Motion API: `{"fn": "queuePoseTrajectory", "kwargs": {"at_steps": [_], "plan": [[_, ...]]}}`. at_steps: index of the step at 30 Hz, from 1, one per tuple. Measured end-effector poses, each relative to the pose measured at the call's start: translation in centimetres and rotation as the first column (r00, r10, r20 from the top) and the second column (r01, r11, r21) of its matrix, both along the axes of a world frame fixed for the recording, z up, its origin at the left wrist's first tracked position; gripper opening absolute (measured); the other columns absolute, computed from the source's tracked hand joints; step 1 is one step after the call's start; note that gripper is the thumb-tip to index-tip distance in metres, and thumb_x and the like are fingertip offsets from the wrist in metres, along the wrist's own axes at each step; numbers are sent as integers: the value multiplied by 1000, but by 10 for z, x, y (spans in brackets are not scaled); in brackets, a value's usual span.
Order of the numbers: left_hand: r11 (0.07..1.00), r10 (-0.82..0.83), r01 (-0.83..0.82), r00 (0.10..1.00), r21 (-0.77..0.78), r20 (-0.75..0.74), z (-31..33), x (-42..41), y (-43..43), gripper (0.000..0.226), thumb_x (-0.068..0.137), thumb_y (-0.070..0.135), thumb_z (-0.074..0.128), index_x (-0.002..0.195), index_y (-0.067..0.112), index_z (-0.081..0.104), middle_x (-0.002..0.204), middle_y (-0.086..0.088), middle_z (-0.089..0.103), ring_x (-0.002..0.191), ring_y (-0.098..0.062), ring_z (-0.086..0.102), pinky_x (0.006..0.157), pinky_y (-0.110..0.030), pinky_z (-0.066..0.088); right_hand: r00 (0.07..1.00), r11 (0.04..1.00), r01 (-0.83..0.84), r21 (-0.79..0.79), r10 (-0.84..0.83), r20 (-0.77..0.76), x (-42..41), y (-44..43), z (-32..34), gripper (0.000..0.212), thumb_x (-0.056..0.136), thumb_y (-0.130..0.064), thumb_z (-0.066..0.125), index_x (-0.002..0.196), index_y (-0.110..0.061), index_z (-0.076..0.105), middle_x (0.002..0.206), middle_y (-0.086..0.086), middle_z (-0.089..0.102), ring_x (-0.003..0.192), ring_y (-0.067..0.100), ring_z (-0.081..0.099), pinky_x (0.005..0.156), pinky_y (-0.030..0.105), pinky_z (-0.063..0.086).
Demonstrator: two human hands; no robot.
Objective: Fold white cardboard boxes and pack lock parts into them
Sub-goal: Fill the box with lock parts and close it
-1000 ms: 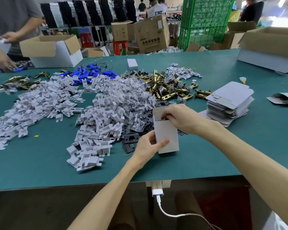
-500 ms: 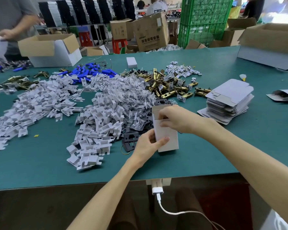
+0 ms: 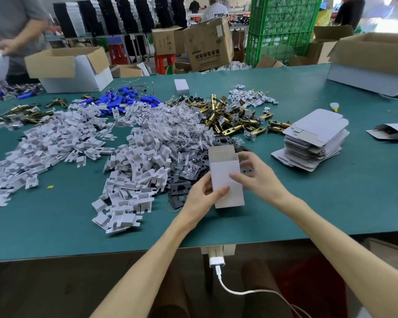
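A: Where is the white box?

B: Between both hands, near the front edge of the green worktop, just in front of the black plates. It stands upright with its top flap open and leaning away from the person. Whether its lower end touches the worktop cannot be told.

A: And the left grip?

B: It is closed round the box's lower left edge. The thumb lies across the front face and the fingers are curled behind.

A: The right grip?

B: It holds the right side higher up. The thumb presses the front face, and the fingers are spread behind the box, a little blurred near the open mouth.

A: What surrounds them?

B: A broad heap of white plastic pieces lies to the left. Small clear bags are piled behind the box, and the brass latches lie beyond those. Blue parts sit farther back. A stack of flat box blanks rests to the right, well apart from the hands.

A: Anything else on the worktop?

B: One small closed box sits alone at the far side, and an open carton stands at the back left, where another person is standing.
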State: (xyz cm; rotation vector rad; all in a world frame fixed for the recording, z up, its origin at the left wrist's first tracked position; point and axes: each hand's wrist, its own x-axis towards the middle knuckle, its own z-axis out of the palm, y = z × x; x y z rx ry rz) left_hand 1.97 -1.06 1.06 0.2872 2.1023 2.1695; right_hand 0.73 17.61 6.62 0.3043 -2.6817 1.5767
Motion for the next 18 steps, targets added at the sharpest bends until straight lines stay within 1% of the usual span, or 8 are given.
{"fn": "queuePoseTrajectory", "kwargs": {"at_steps": [1, 3, 6, 8, 11, 14, 16, 18], "plan": [[1000, -7, 7, 1000, -3, -7, 0, 0, 0, 53, 98, 21, 73, 147, 18, 54, 132, 1, 71, 119, -17, 68, 96, -32, 58, 997, 995, -19, -96, 27, 77, 3, -1, -8, 55, 95, -19, 72, 144, -19, 47, 120, 5, 65, 112, 24, 65, 96, 45, 56], [1000, -15, 15, 1000, 0, -18, 0, 0, -1, 61, 98, 26, 73, 153, 25, 46, 131, 1, 71, 119, -20, 69, 96, -37, 59, 995, 983, 18, -181, 0, 96, 6, -2, -21, 57, 96, -21, 70, 148, -25, 45, 115, 5, 69, 111, 23, 66, 95, 49, 56], [1000, 18, -18, 1000, -14, -19, -3, 0, -1, 80, 95, 35, 72, 162, 33, 30, 127, -5, 72, 115, -21, 70, 95, -40, 60, 995, 938, 75, -340, -47, 88, 10, -8, -32, 53, 94, -22, 73, 140, -34, 50, 110, 6, 70, 105, 22, 69, 87, 39, 59], [998, 55, -55, 998, -22, -19, -7, -2, -1, 81, 98, 34, 70, 164, 36, 24, 122, -10, 71, 110, -21, 72, 91, -36, 60, 995, 910, 89, -406, -61, 80, 13, -12, -40, 50, 93, -22, 74, 136, -39, 53, 106, 6, 69, 98, 18, 70, 76, 30, 59], [998, 60, -61, 998, -28, -23, -10, -3, -3, 65, 102, 24, 67, 159, 36, 38, 121, -8, 72, 107, -22, 73, 86, -34, 61, 991, 885, 126, -447, -93, 94, 16, -13, -52, 42, 93, -21, 74, 131, -36, 60, 101, 13, 68, 89, 18, 71, 71, 24, 56], [998, 56, -56, 998, -18, 4, -10, -4, -2, 57, 100, 25, 70, 152, 30, 49, 120, -10, 73, 107, -25, 72, 89, -39, 62, 989, 863, 140, -486, -94, 117, 18, -12, -57, 38, 94, -19, 73, 129, -28, 62, 101, 19, 68, 89, 21, 72, 73, 29, 58], [998, 69, -69, 998, 6, 3, -9, -4, -1, 46, 98, 27, 69, 142, 24, 57, 117, -10, 73, 104, -24, 72, 86, -36, 62, 990, 861, 136, -490, -95, 108, 19, -13, -57, 30, 96, -20, 70, 125, -26, 64, 100, 15, 69, 85, 19, 71, 69, 31, 59], [992, 122, -122, 993, 18, 2, -9, -4, -2, 21, 102, 23, 66, 123, 19, 64, 111, -6, 73, 98, -21, 68, 82, -31, 59, 991, 865, 134, -483, -102, 92, 20, -13, -58, 18, 98, -23, 68, 116, -25, 68, 101, 4, 71, 79, 11, 70, 58, 27, 55]]}}
